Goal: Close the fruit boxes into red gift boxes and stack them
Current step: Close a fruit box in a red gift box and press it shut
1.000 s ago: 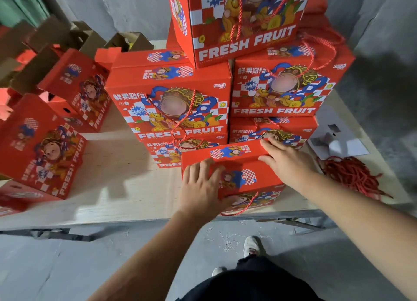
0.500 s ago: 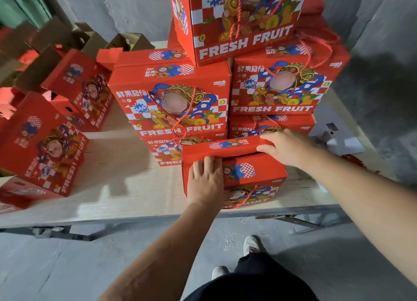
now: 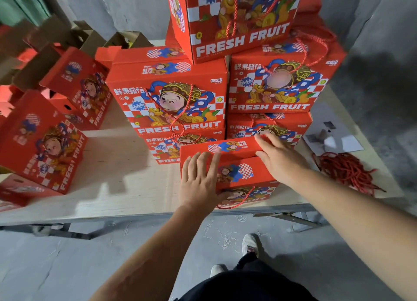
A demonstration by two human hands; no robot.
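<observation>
Pale plywood worktable (image 3: 117,187) spans the frame; stack of closed red printed "FRESH FRUIT" cardboard gift boxes (image 3: 171,102) sits at 12 o'clock, several tiers high, with unclosed red boxes with raised brown flaps (image 3: 74,84) at 9–10 o'clock. The task's red cardboard gift box with cartoon print and twisted red rope handle (image 3: 234,174) stands at the table's near edge, centre frame, just in front of the stack's bottom tier. Its two top flaps are not yet flush: the far flap sits a step above the near one, seam visible between them. Left hand (image 3: 198,178) is laid flat, fingers straight and spread, on the near flap at the box's 8 o'clock corner; nothing is gripped. Right hand (image 3: 279,158) is laid on the far flap at 2 o'clock, fingers extended, thumb at the seam; nothing is seen to be held. Judgement: flap closing is in hand. Even downward pressure from both palms is advised, far flap tucked until level, rope handle kept out of the seam. Loose red rope handles (image 3: 345,172) lie at 3 o'clock.
</observation>
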